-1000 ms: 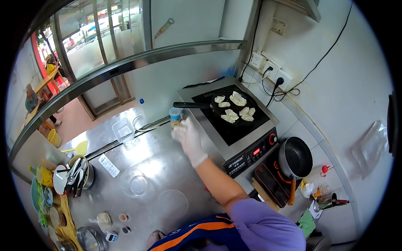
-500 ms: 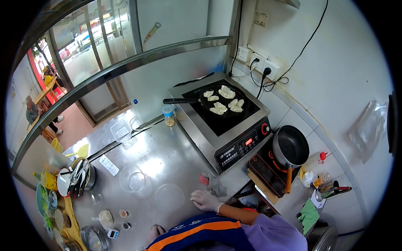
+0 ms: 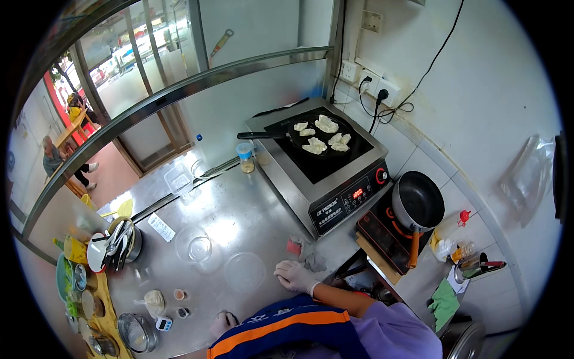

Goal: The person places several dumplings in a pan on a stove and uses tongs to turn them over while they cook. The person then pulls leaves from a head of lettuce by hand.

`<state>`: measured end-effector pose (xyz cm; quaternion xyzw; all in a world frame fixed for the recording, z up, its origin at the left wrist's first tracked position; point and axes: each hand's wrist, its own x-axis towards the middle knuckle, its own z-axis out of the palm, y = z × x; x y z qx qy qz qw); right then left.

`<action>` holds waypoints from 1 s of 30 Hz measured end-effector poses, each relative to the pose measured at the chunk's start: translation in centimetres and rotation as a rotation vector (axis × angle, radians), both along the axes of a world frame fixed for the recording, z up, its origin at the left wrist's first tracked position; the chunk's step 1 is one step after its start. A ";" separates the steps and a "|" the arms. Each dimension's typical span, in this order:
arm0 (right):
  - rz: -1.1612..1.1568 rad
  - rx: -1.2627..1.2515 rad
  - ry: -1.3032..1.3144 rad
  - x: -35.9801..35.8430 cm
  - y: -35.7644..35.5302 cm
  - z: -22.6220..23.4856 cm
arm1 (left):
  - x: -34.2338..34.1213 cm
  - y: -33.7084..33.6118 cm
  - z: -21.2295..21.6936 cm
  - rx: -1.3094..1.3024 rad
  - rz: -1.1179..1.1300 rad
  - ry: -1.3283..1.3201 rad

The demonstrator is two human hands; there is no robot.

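Note:
My right hand (image 3: 296, 276), in a white glove, lies on the steel counter (image 3: 239, 209) near its front edge, fingers spread and holding nothing. A crumpled grey rag (image 3: 312, 261) and a small pink object (image 3: 293, 246) sit just beyond the fingers. My left hand (image 3: 221, 323), also gloved, shows at the counter's front edge, half hidden by my blue and orange clothing. Far back, a black frying pan (image 3: 321, 135) with several pale dumplings rests on the steel induction cooker (image 3: 335, 179).
A small blue-lidded jar (image 3: 245, 157) stands left of the cooker. A clear glass bowl (image 3: 200, 247) and a clear round lid (image 3: 244, 271) lie mid-counter. A black pot (image 3: 418, 204) sits on a second burner at right. A pot of utensils (image 3: 122, 240) and small dishes crowd the left.
My right hand has drawn back from the pan handle and jar by the cooker to the counter's front edge, settling beside the rag. The view has tilted slightly.

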<state>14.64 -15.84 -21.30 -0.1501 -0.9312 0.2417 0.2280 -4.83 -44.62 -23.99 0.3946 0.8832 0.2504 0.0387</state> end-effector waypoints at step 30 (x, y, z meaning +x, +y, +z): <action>-0.006 -0.015 0.015 -0.1 0.2 -0.4 | 0.2 0.3 0.3 0.003 -0.003 0.003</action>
